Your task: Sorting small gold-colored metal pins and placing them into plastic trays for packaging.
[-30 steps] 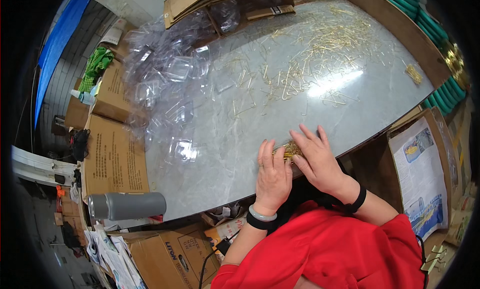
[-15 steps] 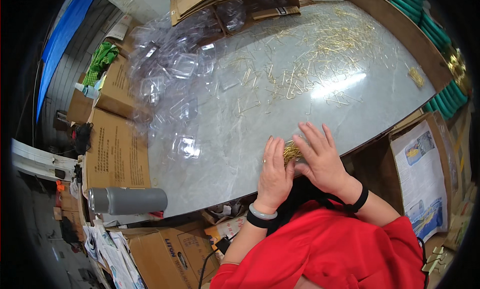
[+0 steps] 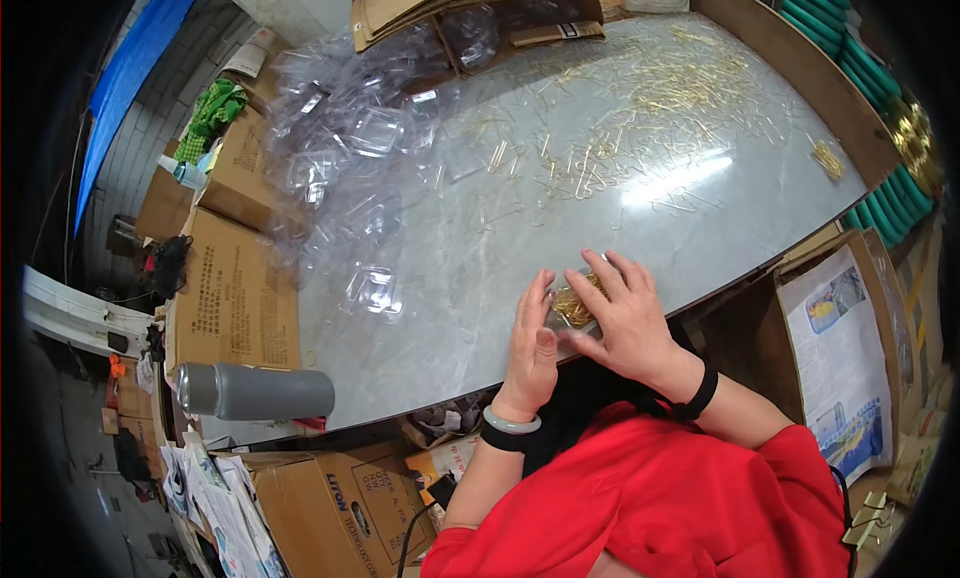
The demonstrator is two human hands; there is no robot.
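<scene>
My left hand (image 3: pixel 533 350) and my right hand (image 3: pixel 622 314) press together on a small clear plastic box (image 3: pixel 572 308) filled with thin gold metal pins, at the near edge of the grey marble table (image 3: pixel 430 308). The left hand grips the box's left side; the right hand lies flat over its top and right side. Loose gold pins (image 3: pixel 660 88) are scattered across the far half of the table. A heap of empty clear plastic boxes (image 3: pixel 360 158) lies on the table's left side.
A grey cylinder flask (image 3: pixel 255 391) lies at the table's near-left corner. Cardboard boxes (image 3: pixel 235 298) stand along the left; more cardboard (image 3: pixel 450 3) at the far edge. Green ribbed tubes (image 3: pixel 880 88) run along the right. An open carton with printed sheets (image 3: pixel 840 348) sits to my right.
Both hands have stayed on the small box at the table edge; the fingers have shifted slightly, the right hand now flatter over the top.
</scene>
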